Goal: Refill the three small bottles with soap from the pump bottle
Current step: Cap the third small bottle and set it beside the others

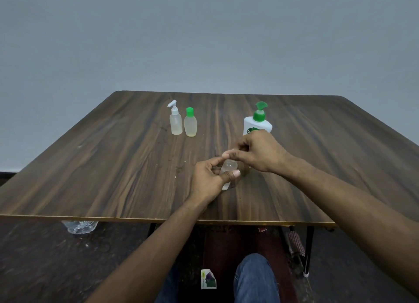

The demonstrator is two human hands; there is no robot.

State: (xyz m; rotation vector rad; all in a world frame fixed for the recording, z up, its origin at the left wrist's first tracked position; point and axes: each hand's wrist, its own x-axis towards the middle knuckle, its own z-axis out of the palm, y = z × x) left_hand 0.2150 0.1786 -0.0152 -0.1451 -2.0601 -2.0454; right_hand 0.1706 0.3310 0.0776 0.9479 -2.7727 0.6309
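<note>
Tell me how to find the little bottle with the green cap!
Look at the far part of the wooden table, left of the big white pump bottle. Two small bottles stand side by side there. The green-capped bottle is the right one; its neighbour, the spray bottle, has a white nozzle.

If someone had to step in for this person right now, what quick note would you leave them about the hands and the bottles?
Left hand grips a small clear bottle standing on the table.
Right hand pinches at that bottle's top; the cap itself is hidden by the fingers.
Two other small bottles stand at the far side: a white-spray one and a green-capped one, both closed.
The pump bottle stands just behind the right hand.
Done: no pumping visible yet.
Left: open this bottle, fill it, then the other two.
</note>
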